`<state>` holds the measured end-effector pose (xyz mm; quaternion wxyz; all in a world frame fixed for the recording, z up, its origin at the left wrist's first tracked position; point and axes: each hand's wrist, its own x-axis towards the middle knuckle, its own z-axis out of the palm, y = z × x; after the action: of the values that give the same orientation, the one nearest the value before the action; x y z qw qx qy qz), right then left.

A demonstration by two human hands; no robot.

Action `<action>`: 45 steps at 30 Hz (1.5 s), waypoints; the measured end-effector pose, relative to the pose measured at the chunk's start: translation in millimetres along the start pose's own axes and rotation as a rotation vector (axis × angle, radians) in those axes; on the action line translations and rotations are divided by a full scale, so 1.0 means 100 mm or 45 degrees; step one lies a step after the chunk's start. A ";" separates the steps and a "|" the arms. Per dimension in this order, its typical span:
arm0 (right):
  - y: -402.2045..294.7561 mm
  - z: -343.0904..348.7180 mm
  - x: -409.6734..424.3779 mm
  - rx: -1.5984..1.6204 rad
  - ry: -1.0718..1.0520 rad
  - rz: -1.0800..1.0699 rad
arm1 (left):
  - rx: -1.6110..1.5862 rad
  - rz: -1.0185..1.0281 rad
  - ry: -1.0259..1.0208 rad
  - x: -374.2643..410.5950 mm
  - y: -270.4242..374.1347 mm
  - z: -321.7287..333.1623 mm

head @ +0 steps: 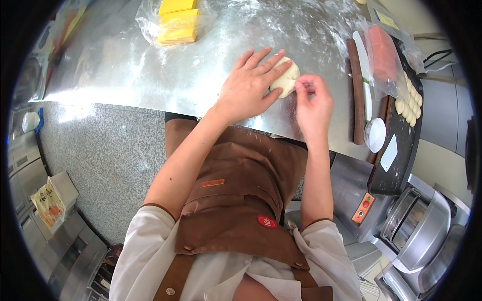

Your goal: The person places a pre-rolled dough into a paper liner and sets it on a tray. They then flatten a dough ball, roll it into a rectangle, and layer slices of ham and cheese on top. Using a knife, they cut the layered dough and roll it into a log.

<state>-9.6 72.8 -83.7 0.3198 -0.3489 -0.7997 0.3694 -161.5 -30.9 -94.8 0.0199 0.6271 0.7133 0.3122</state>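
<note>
A pale piece of dough (287, 79) lies on the floured steel worktable (211, 71), near its front edge. My left hand (251, 82) rests over the dough's left side, fingers spread. On the right, my right hand (313, 96) pinches the dough's edge between thumb and fingertips, where creases gather. Yellow slices, apparently cheese, (179, 26) sit on clear plastic at the back left. To the right lie a wooden rolling pin (355, 94) and a long white-looking knife (366, 82), with a pink block in plastic (382, 52) beside them.
A dark tray (399, 165) at the right holds several small dough pieces (409, 103) and a white scraper (389, 153). A white fluted cup (375, 135) stands near the rolling pin's lower end. Below the tray is a steel machine with a control panel (363, 209).
</note>
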 end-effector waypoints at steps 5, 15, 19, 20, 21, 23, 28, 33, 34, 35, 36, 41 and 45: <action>-0.06 -0.18 0.04 0.461 0.074 0.323 | 0.021 0.013 0.019 -0.01 -0.01 0.01; -0.22 0.11 0.11 -0.235 -0.109 -0.120 | -0.003 -0.004 0.011 0.00 -0.01 0.01; -0.07 0.01 0.12 0.056 0.026 0.025 | 0.008 -0.003 0.015 0.00 -0.01 0.02; -0.07 -0.03 0.11 0.204 0.080 0.128 | 0.005 -0.005 0.016 0.00 -0.01 0.02; -0.06 -0.08 0.08 0.247 0.074 0.169 | 0.005 -0.007 0.016 0.00 -0.01 0.02; -0.05 -0.14 0.04 0.335 0.060 0.250 | 0.005 -0.012 0.018 -0.01 -0.01 0.01; 0.01 0.00 -0.01 0.155 0.000 0.146 | 0.008 -0.005 0.011 0.00 -0.01 0.02; -0.03 0.01 0.00 -0.010 -0.032 0.056 | 0.014 -0.006 0.011 0.00 -0.01 0.02; 0.01 -0.06 0.01 0.128 0.026 0.127 | 0.018 -0.006 0.011 0.00 -0.01 0.01; 0.03 -0.10 0.02 0.266 0.085 0.199 | 0.022 -0.006 0.010 0.00 -0.01 0.00; -0.09 -0.16 0.03 0.369 0.160 0.220 | 0.022 -0.007 0.009 0.00 -0.01 0.00; -0.08 -0.08 0.05 0.321 0.030 0.174 | 0.021 -0.013 0.008 0.00 0.00 0.00; -0.16 0.04 0.08 -0.108 -0.082 -0.002 | 0.009 -0.003 0.001 0.01 -0.01 0.01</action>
<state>-21.9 69.5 -70.3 0.2791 -0.3494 -0.8249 0.3458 -162.4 -29.9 -95.5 0.0177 0.6262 0.7153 0.3098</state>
